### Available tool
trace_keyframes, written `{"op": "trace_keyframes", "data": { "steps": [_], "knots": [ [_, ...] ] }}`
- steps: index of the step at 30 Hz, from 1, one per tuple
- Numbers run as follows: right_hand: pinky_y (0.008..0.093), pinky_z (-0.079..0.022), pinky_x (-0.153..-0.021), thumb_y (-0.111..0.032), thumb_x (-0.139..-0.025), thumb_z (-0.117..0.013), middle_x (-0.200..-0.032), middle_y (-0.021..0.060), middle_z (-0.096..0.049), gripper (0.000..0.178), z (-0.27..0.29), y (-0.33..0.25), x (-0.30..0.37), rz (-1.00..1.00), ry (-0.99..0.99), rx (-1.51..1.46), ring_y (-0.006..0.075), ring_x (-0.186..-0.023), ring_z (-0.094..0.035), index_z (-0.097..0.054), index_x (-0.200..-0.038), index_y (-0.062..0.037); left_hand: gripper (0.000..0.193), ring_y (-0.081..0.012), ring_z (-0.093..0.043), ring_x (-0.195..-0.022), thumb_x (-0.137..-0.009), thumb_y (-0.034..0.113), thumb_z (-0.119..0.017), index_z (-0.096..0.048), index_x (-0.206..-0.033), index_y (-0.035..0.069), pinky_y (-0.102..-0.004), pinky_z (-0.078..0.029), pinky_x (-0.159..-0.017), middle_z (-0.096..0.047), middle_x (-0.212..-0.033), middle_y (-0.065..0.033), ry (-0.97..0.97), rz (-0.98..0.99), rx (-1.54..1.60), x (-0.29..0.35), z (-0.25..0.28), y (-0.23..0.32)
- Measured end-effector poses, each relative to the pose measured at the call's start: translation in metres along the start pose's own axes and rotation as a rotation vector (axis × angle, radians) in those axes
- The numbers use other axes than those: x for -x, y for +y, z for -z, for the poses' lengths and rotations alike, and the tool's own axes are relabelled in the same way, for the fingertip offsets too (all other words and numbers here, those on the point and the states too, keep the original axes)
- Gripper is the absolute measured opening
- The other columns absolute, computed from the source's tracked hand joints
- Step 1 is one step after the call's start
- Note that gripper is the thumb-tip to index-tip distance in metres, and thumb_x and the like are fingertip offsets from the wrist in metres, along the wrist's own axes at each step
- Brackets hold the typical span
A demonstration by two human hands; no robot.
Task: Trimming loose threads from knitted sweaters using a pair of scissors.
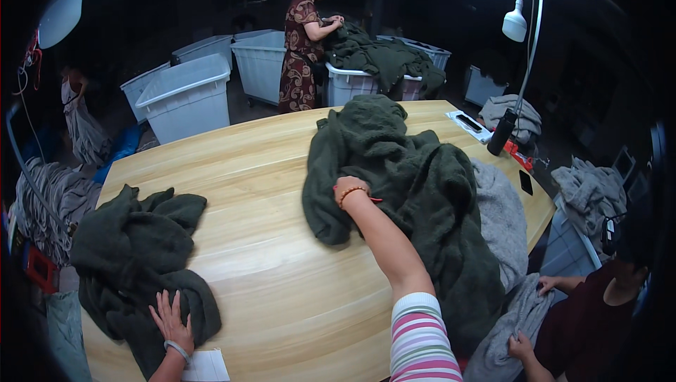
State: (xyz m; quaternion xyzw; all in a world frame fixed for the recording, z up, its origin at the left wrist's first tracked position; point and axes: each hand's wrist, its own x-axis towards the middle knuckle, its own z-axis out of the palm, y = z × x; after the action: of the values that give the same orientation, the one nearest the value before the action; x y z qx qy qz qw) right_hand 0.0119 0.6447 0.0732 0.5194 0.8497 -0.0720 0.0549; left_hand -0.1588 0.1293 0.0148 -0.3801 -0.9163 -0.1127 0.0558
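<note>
My left hand (171,320) lies flat with spread fingers on a dark green fleecy garment (134,248) at the table's left side. A white paper slip (205,366) is beside that wrist. Reaching forward, my right hand (350,188) is closed on the near-left part of a larger heap of dark green fleecy garments (415,171); its fingertips are partly sunk in the cloth. That wrist wears a beaded bracelet, and a small red strip shows beside it. Grey fleecy cloth (501,216) lies against the heap's right side.
The wooden table (260,255) carries a phone (526,182) and a black bottle (501,133) at the right. A co-worker handles grey cloth (524,318) at the near right. Another person stands beyond, by white bins (184,100). Lamps hang above both sides.
</note>
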Motion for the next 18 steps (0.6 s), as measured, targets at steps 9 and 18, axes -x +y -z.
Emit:
{"op": "trace_keyframes", "data": {
  "steps": [9,18],
  "knots": [
    [0.0445,-0.053,-0.082,-0.016,-0.088,-0.051,-0.097,0.0185,-0.068,0.018,-0.039,-0.025,0.103,0.584,0.054,-0.093,0.0354,-0.094,-0.066,-0.061,-0.101,-0.0083,0.063,-0.0340,-0.017,-0.146,-0.085,0.018,-0.061,-0.039,-0.145,0.012,-0.0553,-0.004,-0.117,-0.029,-0.153,-0.0161,0.025,-0.005,-0.025,0.001,-0.004,0.008],
    [0.0519,-0.050,-0.083,-0.021,-0.085,-0.062,-0.095,0.0237,-0.067,0.040,-0.007,0.061,0.195,0.634,-0.113,-0.249,0.0442,-0.092,-0.063,-0.056,-0.125,-0.0158,0.100,-0.0455,-0.008,-0.145,-0.071,0.039,-0.079,-0.025,-0.150,0.011,-0.0633,-0.002,-0.113,-0.015,-0.156,-0.0239,0.537,-0.138,-0.062,-0.013,0.042,0.030]
  ]
}}
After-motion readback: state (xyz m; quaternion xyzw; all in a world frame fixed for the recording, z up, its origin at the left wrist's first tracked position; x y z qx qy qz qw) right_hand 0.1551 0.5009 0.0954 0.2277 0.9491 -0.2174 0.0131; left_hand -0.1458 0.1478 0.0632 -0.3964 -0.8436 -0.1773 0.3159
